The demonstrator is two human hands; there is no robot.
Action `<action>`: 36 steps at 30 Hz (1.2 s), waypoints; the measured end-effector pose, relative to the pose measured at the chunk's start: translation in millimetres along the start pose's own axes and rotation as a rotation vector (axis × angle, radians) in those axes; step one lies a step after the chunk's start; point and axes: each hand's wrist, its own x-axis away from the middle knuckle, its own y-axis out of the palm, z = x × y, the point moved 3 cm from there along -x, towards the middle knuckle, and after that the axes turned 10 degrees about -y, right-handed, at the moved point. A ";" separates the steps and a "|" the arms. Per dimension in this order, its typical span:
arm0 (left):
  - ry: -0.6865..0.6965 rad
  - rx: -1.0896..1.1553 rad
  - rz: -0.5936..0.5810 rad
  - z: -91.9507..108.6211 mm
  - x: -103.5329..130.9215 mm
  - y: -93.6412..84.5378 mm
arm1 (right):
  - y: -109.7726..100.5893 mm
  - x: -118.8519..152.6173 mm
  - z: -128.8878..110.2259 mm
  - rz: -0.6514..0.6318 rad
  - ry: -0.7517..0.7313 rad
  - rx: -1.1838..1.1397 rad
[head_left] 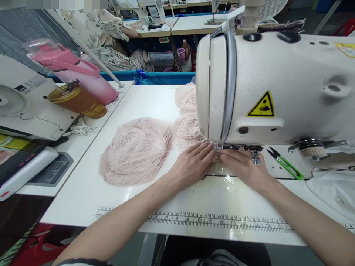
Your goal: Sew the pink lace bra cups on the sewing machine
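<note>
Pale pink lace (188, 127) runs under the head of a white sewing machine (288, 81), its far part bunched behind the needle area. My left hand (196, 159) lies on the lace just left of the presser foot, fingers stretched out and pressing down. On the other side, my right hand (246, 166) reaches in under the machine head. Its fingertips close on the lace edge beside the foot, partly hidden by the metal parts. A round stack of pink lace pieces (135, 151) rests on the table left of my left hand.
Green thread snips (290, 166) lie right of my right hand. White fabric (332, 188) sits at the right edge. A printed ruler (194, 218) runs along the table front. At left are a pink bottle (74, 74), a brown cup (77, 99) and another machine (24, 99). A person sits beyond.
</note>
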 end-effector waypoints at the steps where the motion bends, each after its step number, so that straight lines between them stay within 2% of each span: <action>1: 0.003 -0.003 -0.002 0.1 0.0 0.0 | 2.6 0.9 1.7 0.010 0.008 -0.015; 8: 0.024 -0.019 -0.007 -0.7 0.6 0.6 | 11.6 4.9 9.5 0.044 0.221 -0.167; 21: 0.014 -0.052 -0.011 -3.0 -0.8 3.3 | 5.4 1.4 14.1 0.055 0.315 -0.346; 25: 0.003 -0.063 0.007 -0.6 -2.0 0.9 | 4.7 -0.9 14.8 0.066 0.294 -0.324; 28: 0.055 -0.096 0.087 2.4 -1.1 -0.9 | 5.4 0.3 15.6 0.085 0.296 -0.221; 32: 0.118 -0.111 0.141 2.6 1.0 0.0 | 2.7 1.5 8.7 0.111 0.111 -0.011; 34: 0.094 -0.093 0.132 0.5 0.9 0.1 | 0.1 1.7 3.2 0.108 0.028 0.097; 36: 0.059 -0.077 0.108 -1.1 0.3 -0.6 | -2.4 1.7 -0.9 0.099 0.020 0.180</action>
